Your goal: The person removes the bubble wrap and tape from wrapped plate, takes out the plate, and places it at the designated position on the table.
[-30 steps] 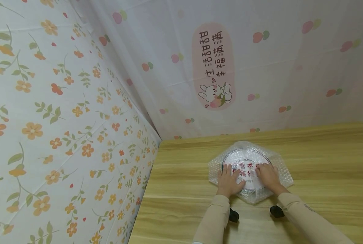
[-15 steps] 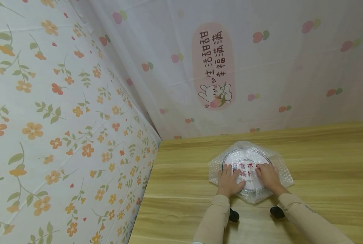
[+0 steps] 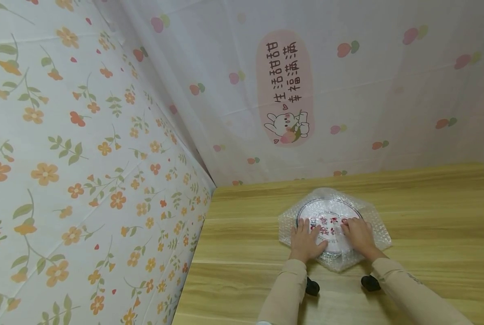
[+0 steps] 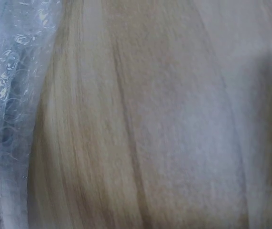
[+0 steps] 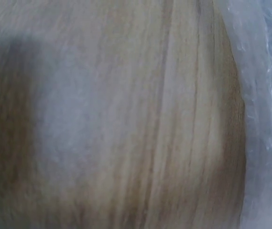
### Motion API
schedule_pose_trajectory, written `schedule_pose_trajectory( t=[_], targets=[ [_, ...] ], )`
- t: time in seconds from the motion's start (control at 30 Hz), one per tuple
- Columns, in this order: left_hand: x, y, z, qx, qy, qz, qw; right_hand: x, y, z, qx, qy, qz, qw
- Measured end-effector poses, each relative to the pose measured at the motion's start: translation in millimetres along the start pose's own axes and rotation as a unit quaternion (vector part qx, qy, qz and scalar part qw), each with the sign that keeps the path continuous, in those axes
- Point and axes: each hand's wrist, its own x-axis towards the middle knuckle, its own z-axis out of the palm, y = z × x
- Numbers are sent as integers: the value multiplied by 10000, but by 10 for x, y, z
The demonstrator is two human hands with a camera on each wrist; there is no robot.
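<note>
In the head view, a round white disc (image 3: 334, 211) with red printing and a dark rim line lies inside clear bubble wrap (image 3: 378, 228) on the table. My left hand (image 3: 304, 242) rests on its near left part, fingers straight and thumb spread out. On the right side, my right hand (image 3: 359, 234) lies over the wrap, its fingertips on the printed face. The hands hide parts of the disc's left and right sides. Both wrist views catch only an edge of the wrap (image 4: 14, 100) and the wood beside it; neither hand's fingers show there.
The wood-grain table (image 3: 242, 253) runs back to a fruit-print curtain (image 3: 360, 90) with a pink rabbit panel (image 3: 286, 88). A flower-print cloth (image 3: 116, 180) hangs along the left. Black knobs (image 3: 312, 287) stick out at both wrists.
</note>
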Motion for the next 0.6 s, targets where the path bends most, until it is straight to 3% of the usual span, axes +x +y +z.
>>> schedule_pose_trajectory(
  t=[0.6],
  targets=[
    [12, 6, 39, 30, 1, -29, 10000, -13, 23, 4, 223, 55, 68, 9997]
  ],
)
